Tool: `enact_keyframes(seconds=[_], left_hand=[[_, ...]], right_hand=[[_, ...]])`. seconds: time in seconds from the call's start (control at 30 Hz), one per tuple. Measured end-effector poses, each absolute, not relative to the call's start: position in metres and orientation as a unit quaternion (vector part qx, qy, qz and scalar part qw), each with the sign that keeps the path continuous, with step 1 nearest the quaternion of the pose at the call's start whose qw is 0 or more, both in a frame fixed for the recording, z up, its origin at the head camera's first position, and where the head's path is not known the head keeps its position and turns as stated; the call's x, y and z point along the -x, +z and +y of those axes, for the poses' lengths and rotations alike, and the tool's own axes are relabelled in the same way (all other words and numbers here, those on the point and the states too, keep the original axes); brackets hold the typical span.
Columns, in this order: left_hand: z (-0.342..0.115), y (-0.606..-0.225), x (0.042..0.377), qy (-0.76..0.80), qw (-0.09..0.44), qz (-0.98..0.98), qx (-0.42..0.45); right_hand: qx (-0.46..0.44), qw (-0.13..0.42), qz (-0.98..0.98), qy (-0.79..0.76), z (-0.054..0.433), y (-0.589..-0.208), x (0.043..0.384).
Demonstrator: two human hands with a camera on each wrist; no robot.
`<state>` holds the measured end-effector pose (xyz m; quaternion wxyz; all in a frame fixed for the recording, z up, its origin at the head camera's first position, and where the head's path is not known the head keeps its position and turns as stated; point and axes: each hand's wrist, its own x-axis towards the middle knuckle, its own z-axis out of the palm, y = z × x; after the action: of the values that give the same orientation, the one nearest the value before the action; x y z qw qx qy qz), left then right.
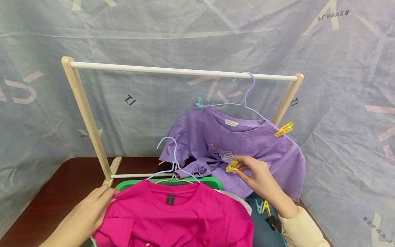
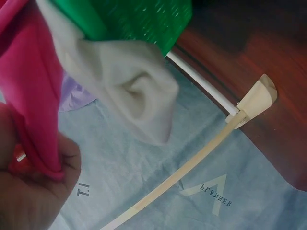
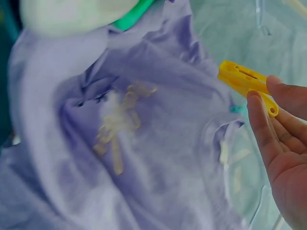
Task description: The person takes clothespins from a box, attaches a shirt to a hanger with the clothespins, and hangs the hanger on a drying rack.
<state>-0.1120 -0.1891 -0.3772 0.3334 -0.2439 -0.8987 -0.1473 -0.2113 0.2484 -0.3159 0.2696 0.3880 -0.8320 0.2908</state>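
A magenta T-shirt (image 1: 185, 219) hangs on a light blue hanger (image 1: 175, 154) low in the head view. My left hand (image 1: 89, 212) pinches its left shoulder; the left wrist view shows the magenta cloth between thumb and fingers. My right hand (image 1: 259, 176) pinches a yellow clothespin (image 3: 244, 79) between thumb and fingers, in front of a purple T-shirt (image 1: 197, 130). That shirt hangs from the rack's white rail (image 1: 154, 69) on another blue hanger (image 1: 253, 85). A teal clothespin (image 1: 200, 103) and a yellow clothespin (image 1: 284, 129) sit on its shoulders.
Behind the magenta shirt stands a green basket (image 1: 123, 185) with whitish cloth (image 2: 129, 86) at its edge. Loose teal and yellow clothespins (image 1: 266, 208) lie at lower right on a dark blue surface (image 1: 265, 233). The rack's wooden post (image 1: 89, 120) rises at left from the brown table (image 1: 58, 192).
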Motion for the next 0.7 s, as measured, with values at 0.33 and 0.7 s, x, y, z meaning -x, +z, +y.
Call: enact_keyframes(seconds=[0.33,0.7], left_hand=[[-0.189,-0.378,0.109,-0.151,0.334,-0.903,0.223],[-0.188,-0.374,0.111,-0.098,0.378,-0.889,0.240]], right_hand=[[-0.447,0.259,-0.809,0.281,0.209,-0.299,0.214],[-0.505,0.219,-0.788,0.276,0.152,-0.280,0.211]])
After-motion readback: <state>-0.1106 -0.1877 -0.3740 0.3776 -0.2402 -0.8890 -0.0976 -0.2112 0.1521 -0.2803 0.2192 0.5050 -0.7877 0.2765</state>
